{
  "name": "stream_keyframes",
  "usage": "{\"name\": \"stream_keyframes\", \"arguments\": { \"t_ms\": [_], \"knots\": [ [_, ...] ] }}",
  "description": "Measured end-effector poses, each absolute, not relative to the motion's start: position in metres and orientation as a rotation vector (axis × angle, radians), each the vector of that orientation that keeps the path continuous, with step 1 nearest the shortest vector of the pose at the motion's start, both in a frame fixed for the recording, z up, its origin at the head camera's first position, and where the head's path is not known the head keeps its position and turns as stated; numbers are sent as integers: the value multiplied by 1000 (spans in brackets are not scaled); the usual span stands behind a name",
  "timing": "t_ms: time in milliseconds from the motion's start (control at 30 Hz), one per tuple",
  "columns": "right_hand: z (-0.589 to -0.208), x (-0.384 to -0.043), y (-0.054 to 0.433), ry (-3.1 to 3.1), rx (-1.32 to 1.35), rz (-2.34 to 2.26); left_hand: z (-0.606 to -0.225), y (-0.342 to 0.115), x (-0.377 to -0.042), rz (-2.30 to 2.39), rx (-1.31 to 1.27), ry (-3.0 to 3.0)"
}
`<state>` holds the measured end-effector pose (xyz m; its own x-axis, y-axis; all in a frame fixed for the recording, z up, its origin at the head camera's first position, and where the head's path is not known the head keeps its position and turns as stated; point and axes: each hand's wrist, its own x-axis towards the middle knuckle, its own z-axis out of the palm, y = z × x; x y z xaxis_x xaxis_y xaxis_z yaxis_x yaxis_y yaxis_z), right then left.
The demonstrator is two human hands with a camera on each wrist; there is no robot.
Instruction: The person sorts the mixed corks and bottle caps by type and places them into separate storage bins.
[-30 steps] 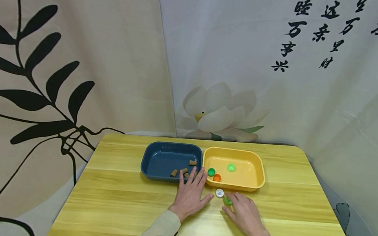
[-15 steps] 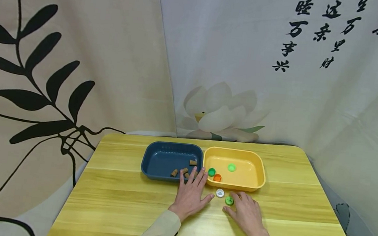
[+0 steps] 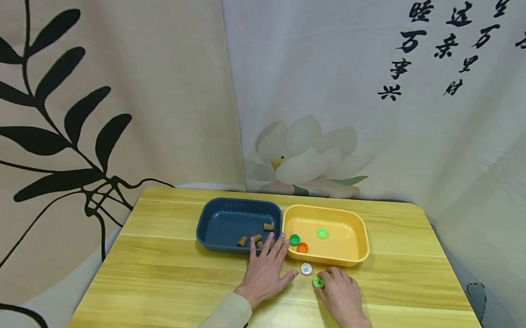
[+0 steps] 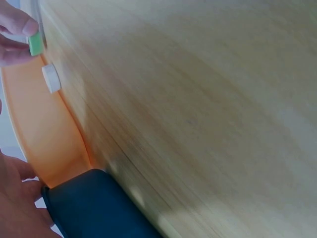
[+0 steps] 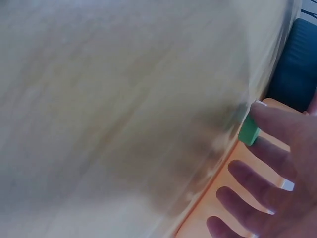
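My right hand [image 3: 341,298] pinches a green bottle cap [image 3: 318,282] between thumb and index finger, just in front of the yellow tray [image 3: 346,238]. The right wrist view shows the cap [image 5: 248,131] held on edge, the other fingers spread. To its left a white bottle cap [image 3: 306,269] lies on the table. With fingers extended, my left hand [image 3: 261,276] rests over the near rims where the blue tray [image 3: 221,218] meets the yellow one. Several corks [image 3: 242,241] lie in the blue tray, some partly hidden by the left fingers.
Inside the yellow tray sit a dark green cap [image 3: 294,239], a light green cap [image 3: 322,233] and an orange cap [image 3: 302,248]. Both trays stand side by side near the back of the wooden table [image 3: 159,281]. A printed curtain [image 3: 181,70] hangs behind.
The right thumb and index finger have come together on the green cap, which lay between them, and the cap has shifted slightly toward the person. My left hand stays in place.
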<state>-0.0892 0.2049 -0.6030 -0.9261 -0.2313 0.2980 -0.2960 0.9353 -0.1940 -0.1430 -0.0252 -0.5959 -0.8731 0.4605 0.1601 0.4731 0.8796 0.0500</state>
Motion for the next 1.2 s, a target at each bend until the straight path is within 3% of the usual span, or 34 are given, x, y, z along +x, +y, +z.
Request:
{"name": "stream_keyframes", "arguments": {
  "t_ms": [700,1200],
  "knots": [
    [-579,-79,210,-2680,389,464,-594,-26,-141,-132,-722,-2915],
    [-560,-113,214,-2547,315,530,-591,-26,-140,-114,-712,-2920]
  ]
}}
